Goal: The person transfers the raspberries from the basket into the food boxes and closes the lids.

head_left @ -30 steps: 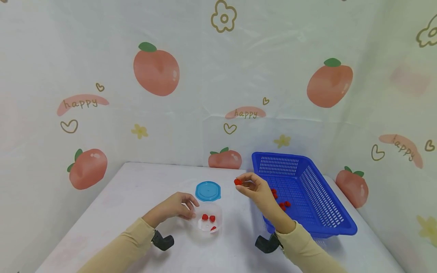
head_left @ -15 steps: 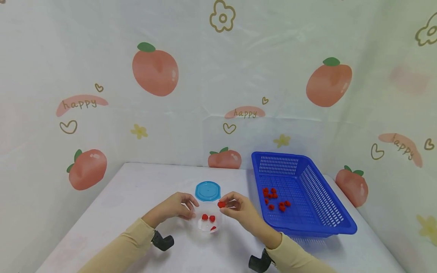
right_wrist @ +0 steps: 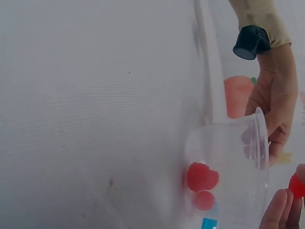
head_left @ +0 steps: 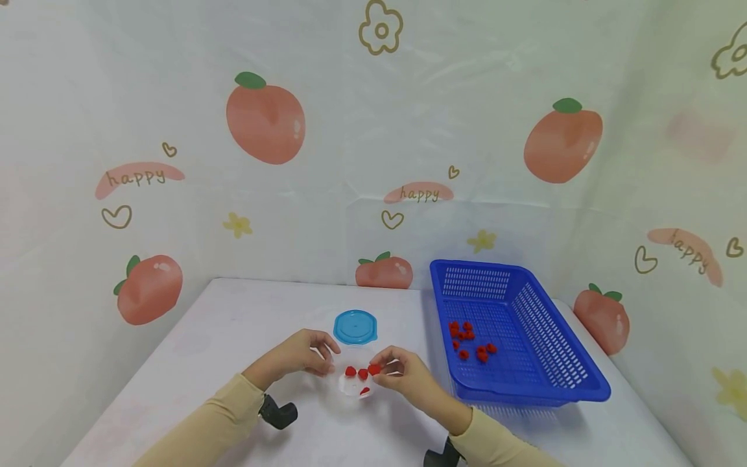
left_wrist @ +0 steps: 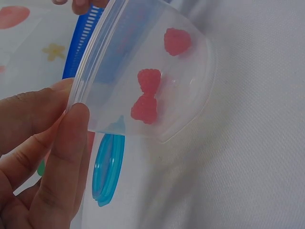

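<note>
A clear plastic container (head_left: pixel 350 388) stands on the white table with three red raspberries inside, seen through its wall in the left wrist view as raspberries (left_wrist: pixel 148 81) on the container's bottom. My left hand (head_left: pixel 306 352) pinches the container's rim between thumb and fingers. Over the container's right side, my right hand (head_left: pixel 408 381) holds another raspberry (head_left: pixel 374 370) between thumb and fingertips. In the right wrist view that raspberry (right_wrist: pixel 297 187) is at the right edge, close to the container's open mouth.
A round blue lid (head_left: pixel 355 327) lies just behind the container. To the right stands a large blue basket (head_left: pixel 543 331) with several raspberries (head_left: pixel 482 354) at its left side. A printed curtain (head_left: pixel 327 181) hangs behind the table.
My right hand has come from beside the basket, left and down to the container, with the raspberry in its fingers. My left hand has stayed in place at the rim.
</note>
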{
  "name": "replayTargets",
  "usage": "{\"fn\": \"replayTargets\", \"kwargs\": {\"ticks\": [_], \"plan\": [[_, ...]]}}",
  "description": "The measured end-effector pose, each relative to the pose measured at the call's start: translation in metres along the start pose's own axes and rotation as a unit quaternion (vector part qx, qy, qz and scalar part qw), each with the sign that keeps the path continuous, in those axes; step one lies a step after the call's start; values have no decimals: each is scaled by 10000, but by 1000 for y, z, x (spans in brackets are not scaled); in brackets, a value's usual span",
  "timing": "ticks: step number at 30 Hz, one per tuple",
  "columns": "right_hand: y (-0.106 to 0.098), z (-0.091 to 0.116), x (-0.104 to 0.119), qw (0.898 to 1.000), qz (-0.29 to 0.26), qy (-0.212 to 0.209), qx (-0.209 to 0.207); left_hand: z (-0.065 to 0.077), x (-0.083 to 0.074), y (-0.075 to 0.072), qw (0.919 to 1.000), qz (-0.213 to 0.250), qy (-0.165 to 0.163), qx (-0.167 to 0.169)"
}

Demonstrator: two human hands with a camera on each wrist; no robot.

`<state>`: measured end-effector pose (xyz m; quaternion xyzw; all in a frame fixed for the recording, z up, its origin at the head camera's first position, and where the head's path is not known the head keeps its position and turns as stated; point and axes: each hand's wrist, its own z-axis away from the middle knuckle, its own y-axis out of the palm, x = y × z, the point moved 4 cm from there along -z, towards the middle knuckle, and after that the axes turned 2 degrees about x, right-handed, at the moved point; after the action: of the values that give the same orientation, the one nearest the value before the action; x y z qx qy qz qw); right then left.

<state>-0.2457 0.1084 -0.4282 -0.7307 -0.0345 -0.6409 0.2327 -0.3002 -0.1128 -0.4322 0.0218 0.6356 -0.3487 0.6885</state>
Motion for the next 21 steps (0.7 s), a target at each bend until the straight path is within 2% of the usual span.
{"fn": "replayTargets", "kwargs": {"ticks": [8, 21], "plan": [[2, -2, -8, 10000, 7, 22, -35, 0, 0, 0, 10000, 4, -14, -11], [2, 1, -2, 9999, 47, -89, 17, -1, 1, 1, 9999, -36, -111, -114]]}}
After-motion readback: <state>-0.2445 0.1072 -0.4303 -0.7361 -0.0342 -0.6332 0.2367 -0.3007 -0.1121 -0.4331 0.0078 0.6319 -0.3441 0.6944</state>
